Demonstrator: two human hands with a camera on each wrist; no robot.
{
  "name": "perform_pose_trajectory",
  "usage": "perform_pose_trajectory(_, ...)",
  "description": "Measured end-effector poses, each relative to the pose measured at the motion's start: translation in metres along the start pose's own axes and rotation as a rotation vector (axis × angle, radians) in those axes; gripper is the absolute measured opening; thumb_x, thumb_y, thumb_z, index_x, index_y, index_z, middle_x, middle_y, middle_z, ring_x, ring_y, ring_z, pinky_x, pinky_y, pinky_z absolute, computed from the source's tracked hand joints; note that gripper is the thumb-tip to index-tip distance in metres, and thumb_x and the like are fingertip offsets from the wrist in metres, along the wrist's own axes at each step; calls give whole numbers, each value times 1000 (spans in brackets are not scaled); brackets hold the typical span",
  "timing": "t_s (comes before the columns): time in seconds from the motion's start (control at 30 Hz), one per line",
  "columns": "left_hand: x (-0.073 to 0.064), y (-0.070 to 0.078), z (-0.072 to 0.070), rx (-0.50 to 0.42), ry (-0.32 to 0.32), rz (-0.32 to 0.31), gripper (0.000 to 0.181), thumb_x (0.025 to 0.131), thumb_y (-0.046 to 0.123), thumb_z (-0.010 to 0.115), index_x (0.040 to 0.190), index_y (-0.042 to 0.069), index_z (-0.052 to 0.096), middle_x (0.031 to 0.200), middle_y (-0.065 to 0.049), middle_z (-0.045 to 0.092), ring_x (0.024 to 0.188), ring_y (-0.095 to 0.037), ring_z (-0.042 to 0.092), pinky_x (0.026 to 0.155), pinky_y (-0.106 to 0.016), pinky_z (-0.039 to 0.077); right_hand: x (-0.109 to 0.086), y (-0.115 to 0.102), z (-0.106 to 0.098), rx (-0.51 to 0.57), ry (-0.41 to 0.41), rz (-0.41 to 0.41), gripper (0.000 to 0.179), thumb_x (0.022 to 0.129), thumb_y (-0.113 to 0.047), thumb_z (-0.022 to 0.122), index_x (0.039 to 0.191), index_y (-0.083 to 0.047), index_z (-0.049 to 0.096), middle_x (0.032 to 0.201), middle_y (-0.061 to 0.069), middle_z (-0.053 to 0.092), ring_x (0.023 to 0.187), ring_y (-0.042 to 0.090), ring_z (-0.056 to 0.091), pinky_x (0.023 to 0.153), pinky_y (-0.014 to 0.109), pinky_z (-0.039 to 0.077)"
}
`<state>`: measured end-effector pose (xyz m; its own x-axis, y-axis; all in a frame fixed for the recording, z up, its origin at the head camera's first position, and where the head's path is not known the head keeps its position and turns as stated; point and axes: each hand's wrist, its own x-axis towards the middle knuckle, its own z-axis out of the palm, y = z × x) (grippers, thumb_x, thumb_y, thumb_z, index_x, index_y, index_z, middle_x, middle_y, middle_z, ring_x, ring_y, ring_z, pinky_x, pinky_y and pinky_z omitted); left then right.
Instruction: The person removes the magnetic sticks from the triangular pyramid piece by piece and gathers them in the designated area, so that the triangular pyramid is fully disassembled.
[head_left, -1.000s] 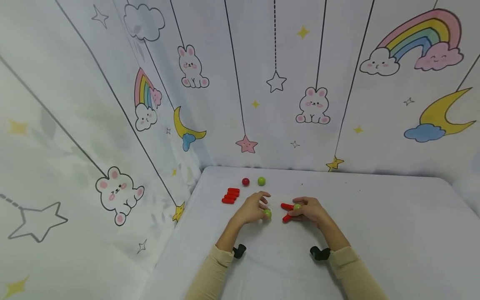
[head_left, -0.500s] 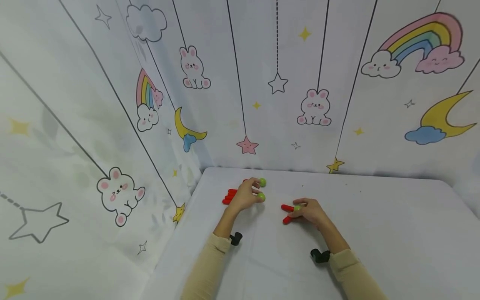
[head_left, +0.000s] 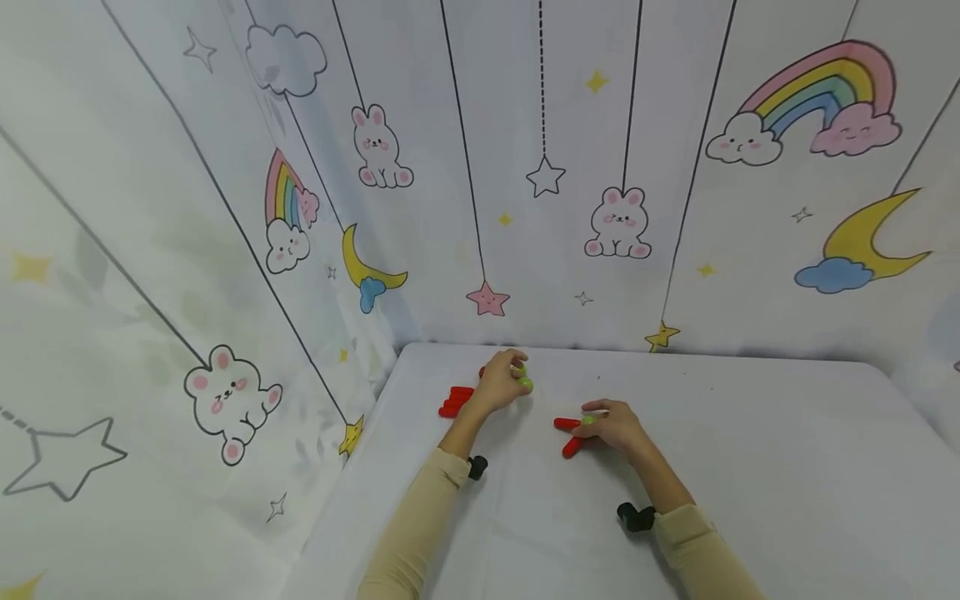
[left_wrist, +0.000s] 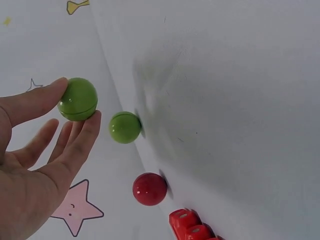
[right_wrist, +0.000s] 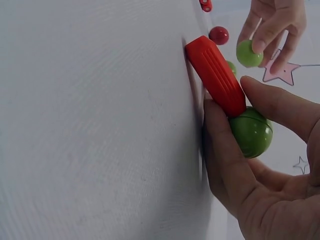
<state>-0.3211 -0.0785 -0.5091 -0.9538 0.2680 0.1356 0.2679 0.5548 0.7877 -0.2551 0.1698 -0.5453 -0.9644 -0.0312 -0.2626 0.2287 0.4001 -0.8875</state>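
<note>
At the back left of the table, my left hand [head_left: 498, 383] pinches a glossy green ball [left_wrist: 78, 100] between thumb and fingertips. A second green ball [left_wrist: 125, 127] is close by in the left wrist view, with a red ball [left_wrist: 150, 189] beyond it. My right hand [head_left: 617, 423], low over the middle of the table, pinches a ridged red stick [right_wrist: 217, 75] right where its end meets another green ball [right_wrist: 252, 134]. In the head view, another red stick [head_left: 572, 447] angles out below that hand; its inner end is hidden by the fingers.
Several red sticks [head_left: 453, 404] lie side by side at the left of the white table [head_left: 750, 467], partly behind my left forearm. A printed white curtain [head_left: 420, 250] hangs along the table's back and left. Black wrist devices [head_left: 636, 517] sit on both arms.
My left hand has carried its green ball from the middle toward the back left, now overlapping the other green ball in the head view. The right hand keeps nearly the same place and grip.
</note>
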Motion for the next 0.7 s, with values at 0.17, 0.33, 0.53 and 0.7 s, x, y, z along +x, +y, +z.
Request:
perform_pose_trajectory(0.17,10,2,8,39,24,2,58,85,-5,82,137,1,58,128,-16,60,115,-27,68,87,-29,59,0,1,0,-9,0,-6,56,84,-11,86,133,2,63,116,20,65,97,29,62,75,32,55)
perform_pose_trajectory(0.33,21,1,20,98,50,7,55,88,-5,79,137,7,58,129,-9,57,115,-21,66,91,-27,57,-1,0,0,1,-2,-17,54,84,-10,86,132,3,64,114,19,65,93,26,63,75,33,57)
perform_pose_trajectory(0.53,31,-2,33,197,80,61,53,89,-8,73,138,7,58,130,-11,54,114,-21,65,93,-30,56,-3,0,1,3,-15,-40,53,82,-10,87,129,4,66,109,17,67,89,25,64,72,32,55)
perform_pose_trajectory(0.7,35,0,41,290,73,71,51,93,-7,68,140,8,56,137,-12,50,112,-21,64,94,-32,56,-5,1,1,3,-12,-62,52,82,-9,86,128,4,67,109,17,67,90,26,62,71,32,52)
